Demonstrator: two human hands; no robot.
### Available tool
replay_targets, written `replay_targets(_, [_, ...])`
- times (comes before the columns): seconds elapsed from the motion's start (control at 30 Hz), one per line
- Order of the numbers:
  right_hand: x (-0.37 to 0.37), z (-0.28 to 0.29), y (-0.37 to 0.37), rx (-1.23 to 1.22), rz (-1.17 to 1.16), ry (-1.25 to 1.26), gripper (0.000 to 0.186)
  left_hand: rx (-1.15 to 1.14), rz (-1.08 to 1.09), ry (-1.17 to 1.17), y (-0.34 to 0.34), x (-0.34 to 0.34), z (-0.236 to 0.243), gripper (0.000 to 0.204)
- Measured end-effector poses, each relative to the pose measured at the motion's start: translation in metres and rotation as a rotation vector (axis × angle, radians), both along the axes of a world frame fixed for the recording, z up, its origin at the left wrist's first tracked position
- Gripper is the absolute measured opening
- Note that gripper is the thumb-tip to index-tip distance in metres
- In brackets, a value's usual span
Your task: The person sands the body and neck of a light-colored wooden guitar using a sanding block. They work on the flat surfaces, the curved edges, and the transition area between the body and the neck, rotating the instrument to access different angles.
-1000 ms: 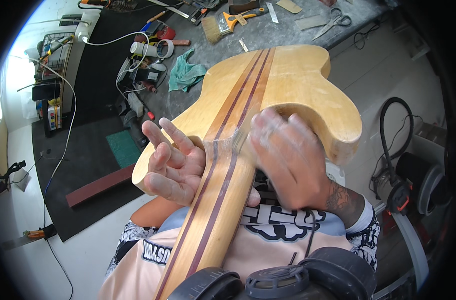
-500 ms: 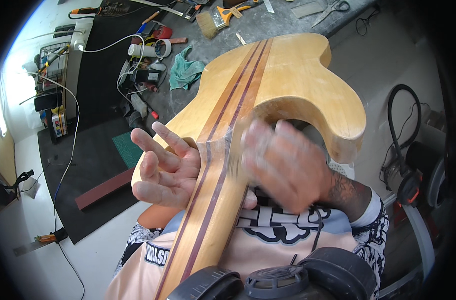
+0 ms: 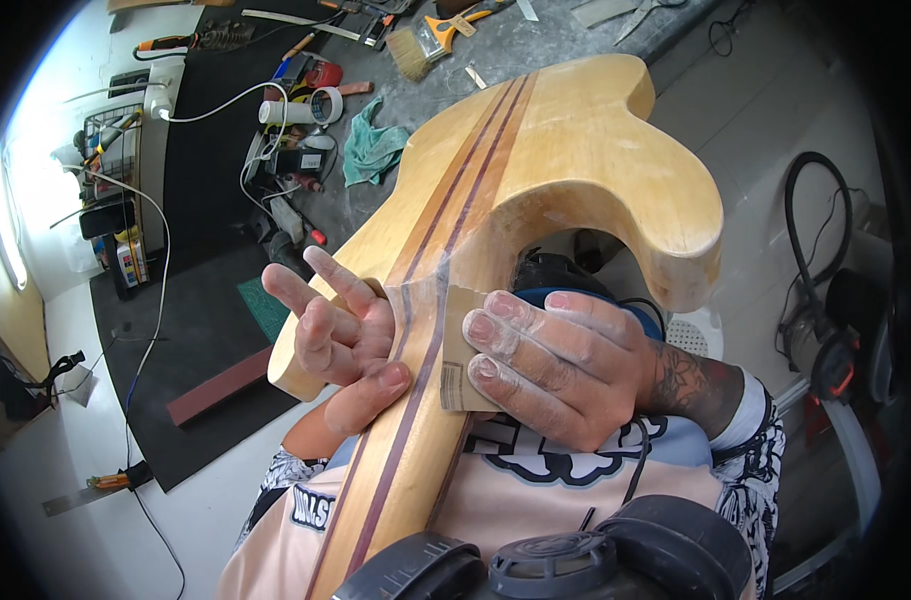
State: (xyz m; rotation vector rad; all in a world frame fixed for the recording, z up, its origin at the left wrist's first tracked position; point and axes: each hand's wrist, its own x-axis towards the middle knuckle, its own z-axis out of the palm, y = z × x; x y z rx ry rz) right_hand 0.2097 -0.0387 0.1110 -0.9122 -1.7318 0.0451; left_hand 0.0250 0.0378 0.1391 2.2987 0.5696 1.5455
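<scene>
A pale wooden guitar body with its neck (image 3: 575,130) lies back side up, with dark stripes running along its middle. At the heel, my right hand (image 3: 565,365) presses a folded piece of sandpaper (image 3: 460,385) against the neck's right side, its fingers laid together over the sheet. White dust coats these fingers. My left hand (image 3: 345,325) is on the neck's left side, palm up and fingers spread apart. Its thumb rests on the neck's edge; part of the palm is hidden by the neck.
On the grey bench beyond lie a green cloth (image 3: 372,145), a paintbrush (image 3: 420,48), tape rolls (image 3: 325,104) and scissors (image 3: 640,18). A reddish strip (image 3: 220,385) rests on a black mat at left. A black hose (image 3: 790,240) stands at right.
My right hand was blurred by motion over the heel; now it shows sharply, slightly lower, with the sandpaper visible. The left thumb now shows on the neck's edge.
</scene>
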Motion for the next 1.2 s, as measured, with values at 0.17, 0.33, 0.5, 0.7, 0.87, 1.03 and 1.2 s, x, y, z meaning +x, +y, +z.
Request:
replay_targets(0.17, [0.008,0.002,0.006,-0.174,-0.052,-0.069,0.039,-0.01,-0.049,-0.052,0.001,0.0,-0.005,0.061])
replay_targets(0.33, [0.007,0.003,0.008,-0.057,0.005,-0.002,0.042,-0.11,-0.161,0.061,-0.003,-0.016,0.007,0.048])
replay_targets(0.5, [0.004,0.006,0.004,0.024,0.036,0.021,0.029,-0.197,-0.211,0.091,-0.005,-0.02,0.014,0.035])
replay_targets(0.7, [0.013,0.003,0.014,-0.139,-0.128,-0.125,0.039,-0.037,-0.054,0.023,-0.001,-0.01,-0.004,0.05])
replay_targets(0.87, [0.008,0.015,-0.011,-0.076,-0.124,-0.144,0.035,-0.048,-0.016,0.075,-0.005,-0.01,0.002,0.06])
replay_targets(1.03, [0.013,0.015,-0.002,-0.177,-0.13,-0.192,0.039,-0.007,-0.009,-0.018,-0.002,-0.004,-0.007,0.061])
replay_targets(1.2, [0.012,0.008,0.004,-0.198,-0.071,-0.099,0.04,0.009,0.004,-0.056,-0.001,0.002,-0.011,0.052])
